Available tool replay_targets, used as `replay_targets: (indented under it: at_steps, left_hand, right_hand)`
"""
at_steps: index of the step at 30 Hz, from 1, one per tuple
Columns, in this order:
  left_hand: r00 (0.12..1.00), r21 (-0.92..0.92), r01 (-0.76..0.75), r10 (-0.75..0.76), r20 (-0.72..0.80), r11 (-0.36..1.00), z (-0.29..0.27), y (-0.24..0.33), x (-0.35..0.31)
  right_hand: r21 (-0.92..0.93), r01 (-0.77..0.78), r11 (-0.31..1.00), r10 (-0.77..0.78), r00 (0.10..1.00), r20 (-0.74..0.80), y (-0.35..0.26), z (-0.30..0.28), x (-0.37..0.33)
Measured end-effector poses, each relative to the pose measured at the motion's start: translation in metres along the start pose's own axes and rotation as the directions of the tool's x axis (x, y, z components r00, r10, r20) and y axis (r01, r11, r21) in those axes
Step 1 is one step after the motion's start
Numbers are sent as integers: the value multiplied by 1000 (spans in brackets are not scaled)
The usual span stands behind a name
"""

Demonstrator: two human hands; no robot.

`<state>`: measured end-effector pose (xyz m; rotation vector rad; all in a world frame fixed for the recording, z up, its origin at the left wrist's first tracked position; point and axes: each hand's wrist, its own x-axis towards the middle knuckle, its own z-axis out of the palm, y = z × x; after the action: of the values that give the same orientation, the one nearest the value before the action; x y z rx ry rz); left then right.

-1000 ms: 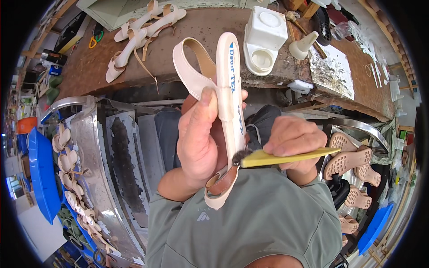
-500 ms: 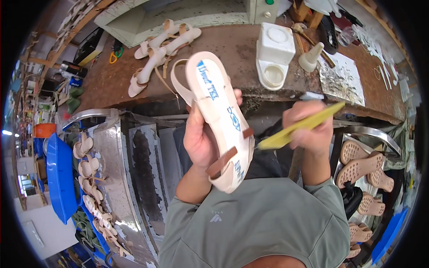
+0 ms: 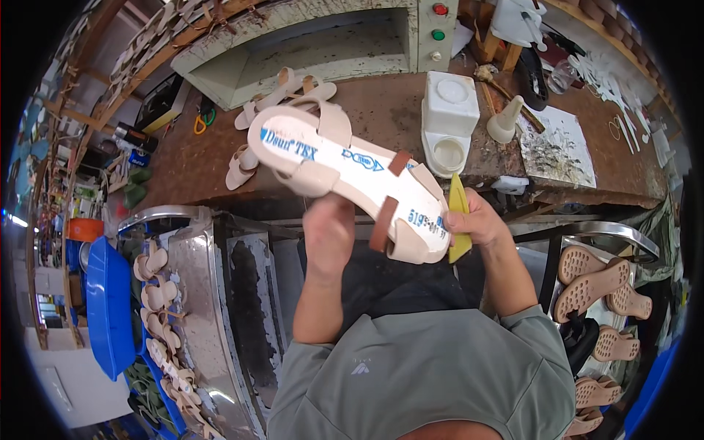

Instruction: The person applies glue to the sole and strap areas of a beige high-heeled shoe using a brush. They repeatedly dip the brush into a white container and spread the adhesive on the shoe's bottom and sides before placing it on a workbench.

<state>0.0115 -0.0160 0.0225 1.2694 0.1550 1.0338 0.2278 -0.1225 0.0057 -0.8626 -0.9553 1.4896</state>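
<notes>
A cream sandal [image 3: 359, 183] with brown strips at the toe straps and blue print on its insole is held up above my lap, heel to the left. My right hand [image 3: 480, 220] is closed on a flat yellow piece [image 3: 460, 213] with a pointed end, and its fingers are at the sandal's toe; whether they also grip the sandal I cannot tell. Under the heel end, close to the ankle strap, is my left hand [image 3: 328, 231], smeared by motion with its fingers partly hidden behind the sandal.
On the brown bench stand a white container [image 3: 449, 110], a white cone-shaped nozzle [image 3: 504, 121] and more cream sandals [image 3: 282, 92]. A rack of cream sandals [image 3: 158, 293] stands left. Tan soles [image 3: 590, 282] fill a rack on the right. A blue tub [image 3: 110, 308] is far left.
The sandal has swung from near upright to lying slantwise, heel now leftward. My right hand has brought the yellow piece to its toe, and my left hand has moved under the heel end.
</notes>
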Motion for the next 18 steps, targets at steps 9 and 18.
replay_targets:
  at_steps: [9,18]
  left_hand:
    - [908,519,-198,-44,416,831,6,24,-19]
    - [897,770,-441,201,393,462,31,17,-22]
  right_hand:
    - [-277,-122,953,141,989,50,-14,-10,1]
    - [-287,433,854,-498,840,-214,-58,32,-8]
